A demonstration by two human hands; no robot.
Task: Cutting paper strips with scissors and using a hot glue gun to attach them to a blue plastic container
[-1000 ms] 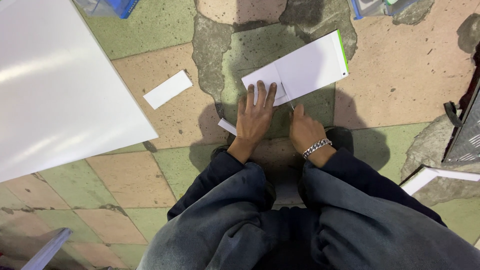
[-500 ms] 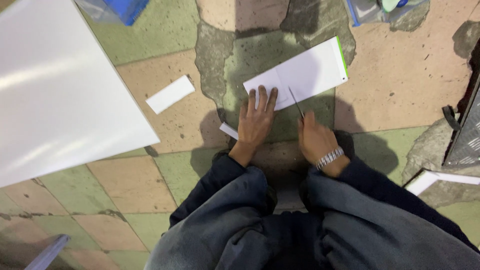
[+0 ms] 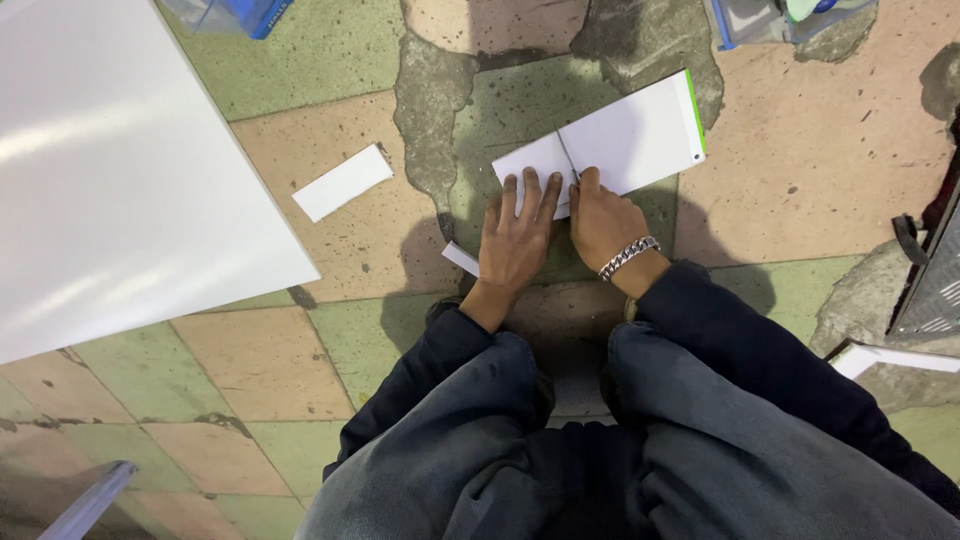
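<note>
While the head camera looks straight down, the left hand (image 3: 515, 235) lies flat with its fingers spread, pressing on the near end of a white board (image 3: 605, 145) that rests on the tiled floor (image 3: 330, 95). Just beside it, the right hand (image 3: 603, 218) is curled closed around a thin dark tool (image 3: 568, 160), apparently a blade or pen, whose tip stands on the board just beyond the fingertips of both hands. A faint line runs across the board from that tip away from the hands, so a cut or marked line seems to cross most of the width already; whether it goes right through cannot be told. The part of the board to the right of the line, with its green edge, lies well beyond the right hand and looks untouched.

To the left of the left hand lies a small white strip (image 3: 342, 182), apart from everything else, and a second white offcut (image 3: 461, 258) peeks out just beside the left wrist; these look like pieces already taken off. Further left, a large white sheet (image 3: 120, 170) is cut off by the frame. The tool's grip is hidden inside the right hand, and the board's near edge is covered by both hands. A wristband (image 3: 628, 257) sits on the right wrist.
</note>
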